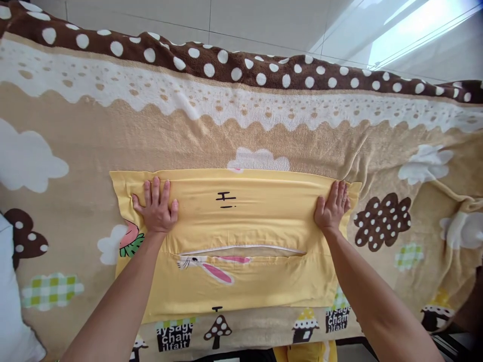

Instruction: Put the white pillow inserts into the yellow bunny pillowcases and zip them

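A yellow pillowcase (264,211) with a printed rabbit and lettering lies flat. Across its middle runs an open slit (241,251) edged in white. My left hand (156,208) presses on its upper left part, palm down with fingers spread. At the upper right corner my right hand (332,206) lies flat, its fingers stretched out close together. Neither hand is closed around anything. Small creases show in the fabric near both hands, and the left edge is wavy.
Beneath the pillowcase spreads a beige patterned blanket (94,151) with a brown dotted border. A white pillow-like item (15,301) sits at the left edge. Beyond the blanket is a tiled floor (264,25). Yellow fabric (305,352) shows at the bottom edge.
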Available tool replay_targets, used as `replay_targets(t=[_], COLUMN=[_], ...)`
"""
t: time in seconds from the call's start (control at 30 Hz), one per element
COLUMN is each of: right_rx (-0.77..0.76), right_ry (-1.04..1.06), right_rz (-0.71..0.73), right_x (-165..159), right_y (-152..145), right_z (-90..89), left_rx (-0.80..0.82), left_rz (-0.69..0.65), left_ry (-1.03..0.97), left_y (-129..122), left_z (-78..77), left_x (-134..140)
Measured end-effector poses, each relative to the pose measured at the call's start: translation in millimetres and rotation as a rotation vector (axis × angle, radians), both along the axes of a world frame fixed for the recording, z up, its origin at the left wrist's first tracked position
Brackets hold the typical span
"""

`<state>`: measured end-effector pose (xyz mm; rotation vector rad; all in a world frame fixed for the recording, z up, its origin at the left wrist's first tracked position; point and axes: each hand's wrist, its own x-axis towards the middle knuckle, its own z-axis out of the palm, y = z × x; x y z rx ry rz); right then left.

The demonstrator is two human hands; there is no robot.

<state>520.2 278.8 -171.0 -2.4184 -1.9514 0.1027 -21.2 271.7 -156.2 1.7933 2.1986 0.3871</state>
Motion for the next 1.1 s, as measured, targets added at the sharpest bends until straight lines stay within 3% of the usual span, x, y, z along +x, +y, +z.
replay_targets(t=[0.37,0.53,0.6,0.67,0.77,0.87,0.93,1.0,1.1], right_rx=[-0.124,-0.306,-0.331,-0.253,-0.123,-0.198,-0.210,-0.196,-0.301], right_ry=[-0.023,-0.040,-0.070,-0.114,-0.095,0.025,0.027,-0.005,-0.012], right_rz=[-0.042,-0.083,-0.126,-0.128,-0.051,-0.013,-0.146,-0.295,-0.295], right_x=[7.7,45.1,57.9,60.0,39.5,6.4,-10.6,-18.9,-15.2], right_y=[-4.5,-64.3,-97.4,-130.0,-176.5,-226.1,-262.5,-299.3,-348.1], right_z=[7.4,26.0,37.7,46.4,48.0,39.4,34.8,35.5,47.7], left_rx=[0.004,-0.029,-0.042,0.004,0.066,-0.016,-0.065,-0.088,-0.099], left_rz=[-0.072,-0.151,-0.201,-0.246,-0.240,-0.060,0.085,0.193,0.252], left_ry=[-0.050,-0.130,-0.150,-0.140,-0.075,0.000,0.018,0.032,0.025], left_y=[2.3,12.3,1.7,-31.8,-124.9,-232.7,-287.1,-319.3,-336.5], left_z=[6.5,14.4,21.8,29.9,37.6,39.6,40.8,43.4,49.4], left_x=[2.0,-6.6,-12.9,-16.9,-16.6,-18.9,-26.8,-38.1,-52.4])
